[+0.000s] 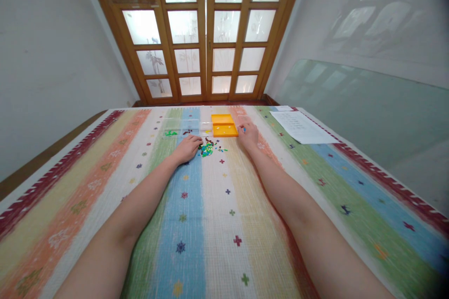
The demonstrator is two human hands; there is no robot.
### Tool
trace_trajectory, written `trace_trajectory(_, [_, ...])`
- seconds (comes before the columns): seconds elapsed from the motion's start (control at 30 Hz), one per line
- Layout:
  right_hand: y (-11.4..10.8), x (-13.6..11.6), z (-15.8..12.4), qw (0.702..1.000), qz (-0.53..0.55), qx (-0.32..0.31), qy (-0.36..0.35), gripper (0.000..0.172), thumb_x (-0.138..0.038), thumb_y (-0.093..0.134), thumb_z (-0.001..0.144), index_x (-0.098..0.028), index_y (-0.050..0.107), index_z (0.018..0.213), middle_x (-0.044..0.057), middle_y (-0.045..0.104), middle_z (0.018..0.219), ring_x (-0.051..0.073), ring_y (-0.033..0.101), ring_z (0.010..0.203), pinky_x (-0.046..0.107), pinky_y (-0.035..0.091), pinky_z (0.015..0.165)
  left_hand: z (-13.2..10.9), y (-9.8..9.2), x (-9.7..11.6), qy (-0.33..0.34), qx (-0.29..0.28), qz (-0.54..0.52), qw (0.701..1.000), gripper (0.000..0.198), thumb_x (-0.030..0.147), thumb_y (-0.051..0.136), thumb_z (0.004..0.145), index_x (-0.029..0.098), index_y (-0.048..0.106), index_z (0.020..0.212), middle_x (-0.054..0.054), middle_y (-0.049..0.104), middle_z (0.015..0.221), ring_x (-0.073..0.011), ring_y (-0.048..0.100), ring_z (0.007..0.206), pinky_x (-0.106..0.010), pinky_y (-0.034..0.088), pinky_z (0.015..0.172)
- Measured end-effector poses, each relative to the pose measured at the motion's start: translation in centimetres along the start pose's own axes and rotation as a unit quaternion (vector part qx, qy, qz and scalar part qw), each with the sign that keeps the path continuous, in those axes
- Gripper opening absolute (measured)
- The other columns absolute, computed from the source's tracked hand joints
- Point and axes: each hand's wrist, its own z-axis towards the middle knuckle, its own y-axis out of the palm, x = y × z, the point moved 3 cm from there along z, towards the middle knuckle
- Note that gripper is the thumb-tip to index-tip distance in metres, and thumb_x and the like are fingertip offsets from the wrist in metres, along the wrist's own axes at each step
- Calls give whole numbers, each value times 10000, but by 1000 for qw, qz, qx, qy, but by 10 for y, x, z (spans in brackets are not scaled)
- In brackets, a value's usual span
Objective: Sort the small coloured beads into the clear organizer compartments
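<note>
A heap of tiny green, blue and brown pieces point(206, 149) lies on the striped cloth. My left hand point(189, 149) rests at the heap's left edge, its fingers curled together at the pieces; whatever is between the fingertips is hidden. To the right, my right hand point(249, 135) is closed beside the yellow box point(225, 132), and a small blue piece point(244, 129) shows at its fingers. A clear box point(242, 118) is partly hidden behind that hand. Left of the yellow box stand clear boxes, with green pieces point(170, 133) and brown pieces point(187, 131) in them.
Another clear box with yellow pieces point(207, 131) adjoins the yellow box. Printed paper sheets point(303, 127) lie at the right of the table. A striped tablecloth point(217, 224) covers the table. Beyond its far edge are wood-framed glass doors point(206, 32), with a glass panel point(368, 117) at the right.
</note>
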Motion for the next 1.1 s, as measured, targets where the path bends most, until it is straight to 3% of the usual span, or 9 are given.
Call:
trace_trajectory(0.27, [1, 0, 0, 1000, 8, -2, -5, 207, -261, 522, 933, -212, 717, 884, 137, 715, 1107, 312, 581, 1080, 430, 448, 971, 1, 2, -1, 12, 0, -17, 1000, 394, 174, 446, 1011, 207, 734, 1278, -102, 671, 1342, -257, 565, 1252, -449, 443, 1152])
trace_trajectory(0.7, [-5, -7, -2, 1000, 4, -23, -5, 226, -247, 510, 936, -199, 731, 915, 146, 714, 1085, 308, 575, 1071, 427, 445, 978, -2, 6, -14, -25, 52, -114, 992, 396, 197, 425, 1016, 222, 700, 1300, -104, 668, 1327, -235, 586, 1261, -465, 459, 1150])
trace_trajectory(0.97, [-3, -6, -1, 999, 8, -31, -6, 226, -222, 512, 927, -194, 736, 928, 144, 714, 1118, 303, 585, 1100, 424, 446, 1003, -2, -1, -12, -48, 38, -102, 993, 252, 265, 502, 1007, 210, 717, 1124, -86, 713, 1141, -242, 623, 1142, -443, 487, 1086])
trace_trajectory(1.1, [-3, -7, -1, 999, 11, -30, -4, 223, -232, 511, 932, -195, 731, 921, 143, 717, 1107, 302, 591, 1089, 422, 451, 1000, -2, 0, -12, -36, 31, -94, 994, 266, 274, 492, 1016, 210, 733, 1111, -86, 722, 1153, -238, 628, 1146, -446, 477, 1100])
